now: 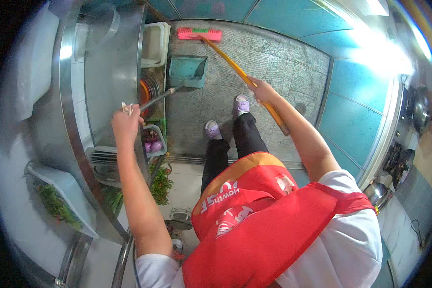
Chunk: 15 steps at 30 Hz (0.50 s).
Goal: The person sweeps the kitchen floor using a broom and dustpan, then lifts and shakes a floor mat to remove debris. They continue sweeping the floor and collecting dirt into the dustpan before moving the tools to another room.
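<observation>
My right hand (262,90) is wrapped around the yellow handle of a broom (227,59). The broom's pink head with pink and green bristles (199,34) lies on the grey textured floor (270,64), near the blue wall panels. In my left hand (125,122) is the dark pole (158,99) of a dustpan; a pale, strap-like piece sticks up at its grip. The teal dustpan (188,71) rests on the floor, left of the broom handle and apart from the broom head. Whether anything lies in the pan is too unclear to tell.
A steel shelf rack (109,82) stands along my left. It holds white tubs (153,45), a basket of purple onions (154,140) and green vegetables (161,183). Blue panels (356,86) bound the floor ahead and right. A metal threshold (187,158) crosses near my feet.
</observation>
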Each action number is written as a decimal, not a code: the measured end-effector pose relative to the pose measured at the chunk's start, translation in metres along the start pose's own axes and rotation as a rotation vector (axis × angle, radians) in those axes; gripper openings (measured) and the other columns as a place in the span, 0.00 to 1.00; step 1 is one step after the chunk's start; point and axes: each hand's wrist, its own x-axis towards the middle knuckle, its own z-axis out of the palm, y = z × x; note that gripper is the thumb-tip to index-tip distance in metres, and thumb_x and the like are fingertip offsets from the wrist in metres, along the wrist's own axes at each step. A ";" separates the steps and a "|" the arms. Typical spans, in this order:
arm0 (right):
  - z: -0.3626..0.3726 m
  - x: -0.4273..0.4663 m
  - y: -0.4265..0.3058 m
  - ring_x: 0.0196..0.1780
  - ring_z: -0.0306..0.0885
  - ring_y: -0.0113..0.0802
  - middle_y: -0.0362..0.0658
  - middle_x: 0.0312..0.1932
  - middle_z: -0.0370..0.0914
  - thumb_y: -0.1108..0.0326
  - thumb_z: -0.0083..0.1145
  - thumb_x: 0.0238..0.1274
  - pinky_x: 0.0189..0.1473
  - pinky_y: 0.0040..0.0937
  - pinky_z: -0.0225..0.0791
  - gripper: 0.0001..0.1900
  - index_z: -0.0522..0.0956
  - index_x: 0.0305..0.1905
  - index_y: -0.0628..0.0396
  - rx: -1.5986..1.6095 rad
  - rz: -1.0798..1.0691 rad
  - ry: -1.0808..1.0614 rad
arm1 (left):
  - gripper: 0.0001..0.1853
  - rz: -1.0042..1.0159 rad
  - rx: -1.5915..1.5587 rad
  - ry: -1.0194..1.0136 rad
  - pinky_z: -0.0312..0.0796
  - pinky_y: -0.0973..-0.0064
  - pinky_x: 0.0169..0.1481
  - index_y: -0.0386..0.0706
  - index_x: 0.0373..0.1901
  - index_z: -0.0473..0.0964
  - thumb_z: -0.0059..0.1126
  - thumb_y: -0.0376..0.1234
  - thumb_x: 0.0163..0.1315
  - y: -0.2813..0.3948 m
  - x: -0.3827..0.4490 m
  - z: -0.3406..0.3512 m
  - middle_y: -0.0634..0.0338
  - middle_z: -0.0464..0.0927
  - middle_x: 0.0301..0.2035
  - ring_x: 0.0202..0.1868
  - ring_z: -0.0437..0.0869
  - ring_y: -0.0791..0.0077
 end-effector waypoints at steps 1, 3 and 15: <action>0.006 0.006 -0.004 0.21 0.73 0.34 0.46 0.22 0.73 0.56 0.46 0.62 0.26 0.32 0.69 0.25 0.60 0.65 0.36 0.000 0.003 0.039 | 0.16 0.001 -0.003 -0.010 0.69 0.72 0.35 0.39 0.35 0.79 0.51 0.41 0.55 0.003 0.004 0.000 0.58 0.79 0.17 0.25 0.80 0.70; 0.028 0.016 -0.013 0.18 0.71 0.30 0.44 0.20 0.71 0.57 0.46 0.62 0.21 0.29 0.67 0.25 0.61 0.65 0.37 -0.003 -0.004 0.077 | 0.17 0.013 0.024 -0.009 0.69 0.71 0.35 0.39 0.32 0.79 0.50 0.43 0.54 0.012 0.011 0.001 0.57 0.78 0.17 0.25 0.81 0.69; 0.012 -0.069 0.006 0.15 0.65 0.24 0.38 0.13 0.62 0.60 0.45 0.64 0.18 0.25 0.63 0.24 0.60 0.65 0.40 -0.003 -0.039 -0.030 | 0.16 -0.008 0.086 -0.027 0.69 0.68 0.34 0.36 0.24 0.77 0.51 0.41 0.50 0.034 0.031 -0.005 0.55 0.78 0.16 0.24 0.81 0.64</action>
